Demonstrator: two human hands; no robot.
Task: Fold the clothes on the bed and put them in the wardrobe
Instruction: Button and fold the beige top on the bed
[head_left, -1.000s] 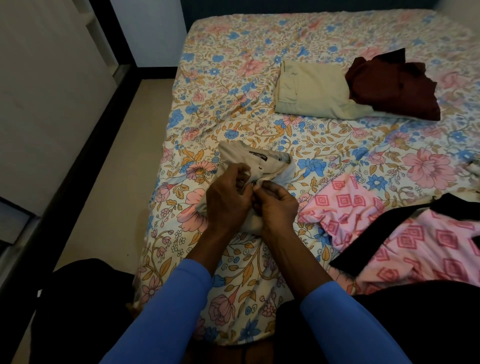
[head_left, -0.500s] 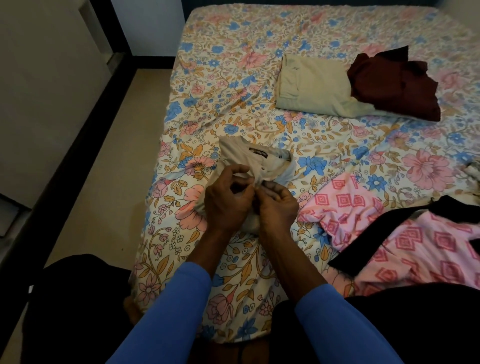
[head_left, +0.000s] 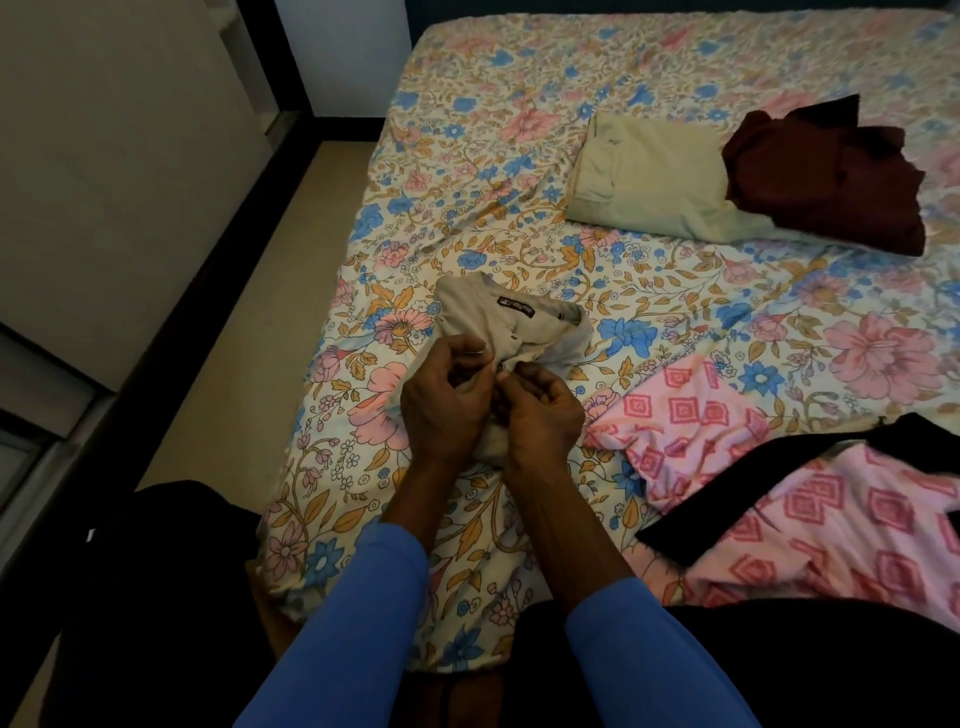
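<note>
At the button placket of the beige shirt (head_left: 498, 322), the curled fingers of the left hand (head_left: 447, 402) and right hand (head_left: 543, 418) pinch the fabric, thumbs nearly touching. Both hands hold the same place as half a second before, and the shirt has not shifted. It lies bunched near the left edge of the bed (head_left: 493, 104), collar away from the person. A pink patterned garment (head_left: 701, 415) with a black band (head_left: 779, 483) lies spread near the right hand, along the near edge. Toward the far right corner, a crumpled maroon garment (head_left: 826, 176) overlaps a folded cream garment (head_left: 644, 182).
</note>
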